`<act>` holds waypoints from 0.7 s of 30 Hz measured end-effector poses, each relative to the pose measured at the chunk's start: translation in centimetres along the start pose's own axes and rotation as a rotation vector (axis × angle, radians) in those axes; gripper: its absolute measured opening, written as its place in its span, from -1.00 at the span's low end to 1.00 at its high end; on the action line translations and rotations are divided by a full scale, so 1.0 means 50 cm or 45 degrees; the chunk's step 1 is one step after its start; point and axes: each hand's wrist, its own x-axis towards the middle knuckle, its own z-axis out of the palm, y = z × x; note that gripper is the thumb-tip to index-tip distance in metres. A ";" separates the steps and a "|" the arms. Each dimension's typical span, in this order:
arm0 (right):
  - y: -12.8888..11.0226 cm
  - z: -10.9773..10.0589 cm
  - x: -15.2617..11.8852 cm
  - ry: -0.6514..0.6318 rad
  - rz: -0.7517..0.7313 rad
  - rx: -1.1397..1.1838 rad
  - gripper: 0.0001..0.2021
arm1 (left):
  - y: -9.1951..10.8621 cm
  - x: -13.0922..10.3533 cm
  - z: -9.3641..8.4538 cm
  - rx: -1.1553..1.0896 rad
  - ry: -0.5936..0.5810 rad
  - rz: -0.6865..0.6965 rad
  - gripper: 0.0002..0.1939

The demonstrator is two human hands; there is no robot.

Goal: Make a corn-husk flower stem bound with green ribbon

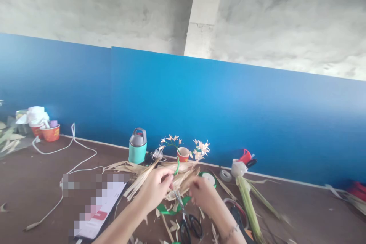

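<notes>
My left hand (pixel 158 187) is closed, thumb and fingers pinching a green-wrapped stem (pixel 177 164). The stem rises above the fist and bends left, with small pale star-shaped blossoms (pixel 172 138) along its curve. To the right, my right hand (pixel 202 191) has its fingers curled together, slightly blurred; what they pinch, if anything, does not show. Scissors with black handles (pixel 185 230) lie between and below my hands, blades pointing away. Green ribbon (pixel 171 209) lies partly under the blades. Dry corn husks (pixel 185 173) are strewn behind and around both hands.
Behind stand a teal-and-grey flask (pixel 137 148), an orange cup (pixel 183 154) and pale flowers (pixel 201 149). A green tape roll (pixel 209 178), white tape roll (pixel 225 175) and green stalks (pixel 248 207) lie right. At left are a phone (pixel 100 211) and white cable (pixel 82 164). A blue partition (pixel 183 95) borders the table.
</notes>
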 end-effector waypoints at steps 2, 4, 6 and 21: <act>0.003 0.023 -0.006 -0.096 0.020 -0.186 -0.89 | 0.001 0.003 -0.006 0.021 0.063 0.002 -0.72; 0.001 0.049 -0.013 -0.173 0.016 -0.318 -0.70 | -0.001 0.005 -0.010 -0.002 0.119 0.072 -0.74; -0.005 0.070 -0.015 -0.227 0.000 -0.405 -0.47 | -0.008 0.009 -0.011 -0.051 0.162 0.142 -0.67; 0.056 -0.021 -0.013 -0.104 -0.187 0.020 -0.71 | 0.007 -0.001 -0.036 -0.037 0.181 0.204 -0.54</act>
